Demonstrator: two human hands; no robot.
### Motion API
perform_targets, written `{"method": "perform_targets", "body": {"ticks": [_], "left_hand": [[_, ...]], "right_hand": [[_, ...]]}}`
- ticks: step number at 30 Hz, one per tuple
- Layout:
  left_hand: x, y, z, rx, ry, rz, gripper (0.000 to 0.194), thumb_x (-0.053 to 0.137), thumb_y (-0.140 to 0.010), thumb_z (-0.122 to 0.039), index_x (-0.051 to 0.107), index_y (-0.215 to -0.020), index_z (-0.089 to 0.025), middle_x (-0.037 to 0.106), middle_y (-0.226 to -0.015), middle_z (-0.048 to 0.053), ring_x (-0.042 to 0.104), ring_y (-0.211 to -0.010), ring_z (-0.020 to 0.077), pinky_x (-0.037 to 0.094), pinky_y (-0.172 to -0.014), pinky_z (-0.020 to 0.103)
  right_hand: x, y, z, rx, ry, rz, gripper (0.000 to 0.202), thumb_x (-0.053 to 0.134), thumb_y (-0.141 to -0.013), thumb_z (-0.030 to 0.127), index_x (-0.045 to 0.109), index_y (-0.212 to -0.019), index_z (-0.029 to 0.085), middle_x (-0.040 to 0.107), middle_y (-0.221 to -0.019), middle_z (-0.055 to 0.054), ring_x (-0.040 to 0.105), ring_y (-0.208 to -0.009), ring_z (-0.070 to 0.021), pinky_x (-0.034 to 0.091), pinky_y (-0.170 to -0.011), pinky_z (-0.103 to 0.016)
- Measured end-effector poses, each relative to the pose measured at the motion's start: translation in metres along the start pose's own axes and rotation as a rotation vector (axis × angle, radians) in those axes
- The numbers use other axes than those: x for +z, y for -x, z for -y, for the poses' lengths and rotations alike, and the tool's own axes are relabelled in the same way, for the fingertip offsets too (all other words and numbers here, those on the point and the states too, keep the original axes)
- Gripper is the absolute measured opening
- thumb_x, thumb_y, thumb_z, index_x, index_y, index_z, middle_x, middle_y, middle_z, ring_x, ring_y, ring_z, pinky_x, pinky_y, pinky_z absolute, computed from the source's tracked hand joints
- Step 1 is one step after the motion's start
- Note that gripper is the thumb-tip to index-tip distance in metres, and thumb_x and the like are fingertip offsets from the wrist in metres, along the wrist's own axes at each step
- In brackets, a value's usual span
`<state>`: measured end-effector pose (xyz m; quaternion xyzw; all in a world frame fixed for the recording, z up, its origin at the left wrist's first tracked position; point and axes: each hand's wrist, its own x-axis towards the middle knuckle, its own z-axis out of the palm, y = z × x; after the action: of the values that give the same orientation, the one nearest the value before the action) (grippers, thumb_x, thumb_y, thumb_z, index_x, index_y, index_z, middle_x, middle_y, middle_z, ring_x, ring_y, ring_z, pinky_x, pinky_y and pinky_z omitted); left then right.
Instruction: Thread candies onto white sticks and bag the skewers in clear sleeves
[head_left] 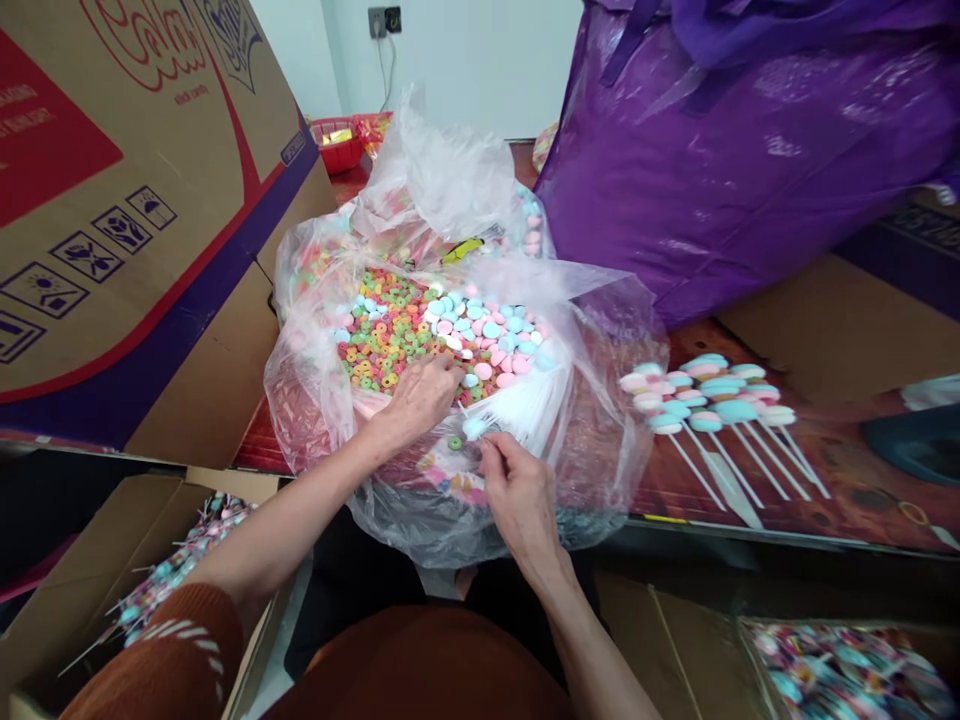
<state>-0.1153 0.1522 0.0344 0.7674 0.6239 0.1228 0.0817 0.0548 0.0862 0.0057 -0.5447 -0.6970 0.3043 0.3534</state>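
A clear plastic bag (307, 400) lies open, holding ring-shaped candies (382, 340), pink, white and blue oval candies (491, 330) and a bundle of white sticks (517, 405). Over the border between the rings and the ovals, my left hand (424, 395) reaches down with bent fingers; its fingertips are among the candies, and what they hold is hidden. My right hand (521, 490) pinches the end of a thin stick at the front of the bag. A pale blue candy (474, 428) and a green ring (455, 442) sit just beyond its fingertips, seemingly on that stick.
Finished-looking candy sticks (712, 395) lie in a pile on the red table (862, 500) at right. A large carton (150, 200) stands left, a purple bag (735, 150) right. Boxes of wrapped candy (180, 570) (847, 670) are below. A red basket (341, 152) is behind.
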Motion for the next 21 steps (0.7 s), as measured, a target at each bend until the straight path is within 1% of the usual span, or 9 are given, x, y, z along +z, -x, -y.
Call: {"method": "perform_targets", "body": {"ticks": [2, 4, 5, 8, 10, 12, 14, 18, 21], "left_hand": [[0.003, 0.005, 0.005, -0.029, 0.199, -0.086, 0.024, 0.052, -0.088, -0.015, 0.074, -0.097, -0.016, 0.069, -0.093, 0.010, 0.064, -0.091, 0.0236, 0.049, -0.082, 0.035], [0.006, 0.012, 0.013, -0.105, 0.528, -0.172, 0.019, 0.057, -0.086, -0.020, 0.073, -0.095, -0.016, 0.071, -0.092, 0.008, 0.065, -0.084, 0.0209, 0.051, -0.079, 0.033], [0.006, 0.016, 0.016, -0.150, 0.711, -0.194, 0.017, 0.060, -0.085, -0.024, 0.073, -0.094, -0.015, 0.072, -0.091, 0.007, 0.066, -0.081, 0.0196, 0.051, -0.076, 0.032], [0.004, 0.027, 0.021, -0.245, 1.175, -0.173, 0.023, 0.070, -0.080, -0.034, 0.071, -0.092, -0.015, 0.073, -0.086, 0.005, 0.067, -0.076, 0.0171, 0.054, -0.072, 0.029], [0.002, 0.034, 0.021, -0.269, 1.339, -0.158, 0.028, 0.076, -0.075, -0.037, 0.071, -0.091, -0.015, 0.072, -0.085, 0.004, 0.068, -0.076, 0.0161, 0.055, -0.075, 0.030], [0.002, 0.038, 0.019, -0.290, 1.398, -0.170, 0.031, 0.080, -0.072, -0.038, 0.071, -0.091, -0.015, 0.072, -0.084, 0.003, 0.069, -0.076, 0.0158, 0.056, -0.078, 0.031], [0.003, 0.041, 0.019, -0.298, 1.396, -0.177, 0.031, 0.080, -0.072, -0.037, 0.072, -0.092, -0.015, 0.072, -0.082, 0.003, 0.069, -0.076, 0.0162, 0.056, -0.079, 0.032], [0.010, 0.042, 0.020, -0.276, 1.328, -0.188, 0.029, 0.079, -0.072, -0.036, 0.073, -0.093, -0.016, 0.075, -0.085, 0.005, 0.070, -0.079, 0.0183, 0.056, -0.080, 0.033], [0.010, 0.044, 0.020, -0.252, 1.232, -0.189, 0.026, 0.077, -0.075, -0.035, 0.076, -0.093, -0.016, 0.076, -0.088, 0.006, 0.071, -0.081, 0.0195, 0.056, -0.080, 0.032]], "right_hand": [[-0.001, -0.001, 0.002, -0.003, -0.028, -0.010, 0.030, 0.043, -0.094, 0.031, 0.067, -0.081, 0.018, 0.058, -0.059, 0.001, 0.052, -0.054, -0.0141, 0.039, -0.056, -0.024], [-0.002, -0.002, 0.004, -0.005, -0.050, -0.016, 0.030, 0.043, -0.095, 0.031, 0.067, -0.082, 0.018, 0.057, -0.060, 0.002, 0.051, -0.054, -0.0135, 0.039, -0.055, -0.023], [-0.002, -0.003, 0.005, -0.006, -0.061, -0.019, 0.030, 0.044, -0.095, 0.031, 0.067, -0.082, 0.018, 0.057, -0.060, 0.002, 0.050, -0.054, -0.0133, 0.039, -0.055, -0.023], [-0.002, -0.006, 0.008, -0.025, -0.092, -0.025, 0.028, 0.045, -0.095, 0.030, 0.068, -0.086, 0.017, 0.060, -0.064, 0.001, 0.051, -0.055, -0.0127, 0.039, -0.057, -0.023], [-0.001, -0.008, 0.010, -0.051, -0.096, -0.025, 0.028, 0.046, -0.095, 0.030, 0.069, -0.088, 0.016, 0.063, -0.068, 0.000, 0.052, -0.057, -0.0125, 0.040, -0.059, -0.023], [0.000, -0.009, 0.012, -0.079, -0.084, -0.016, 0.028, 0.046, -0.096, 0.029, 0.069, -0.086, 0.016, 0.064, -0.069, 0.000, 0.053, -0.059, -0.0128, 0.040, -0.060, -0.023], [0.001, -0.009, 0.013, -0.110, -0.061, -0.006, 0.029, 0.045, -0.097, 0.029, 0.068, -0.084, 0.017, 0.064, -0.069, -0.001, 0.055, -0.061, -0.0135, 0.041, -0.061, -0.024], [0.004, -0.008, 0.012, -0.189, 0.027, -0.018, 0.031, 0.043, -0.097, 0.025, 0.069, -0.084, 0.017, 0.068, -0.074, -0.004, 0.061, -0.068, -0.0159, 0.043, -0.067, -0.025], [0.004, -0.009, 0.009, -0.227, 0.086, -0.033, 0.031, 0.043, -0.097, 0.023, 0.070, -0.083, 0.016, 0.069, -0.075, -0.005, 0.063, -0.070, -0.0168, 0.042, -0.069, -0.026]]}}
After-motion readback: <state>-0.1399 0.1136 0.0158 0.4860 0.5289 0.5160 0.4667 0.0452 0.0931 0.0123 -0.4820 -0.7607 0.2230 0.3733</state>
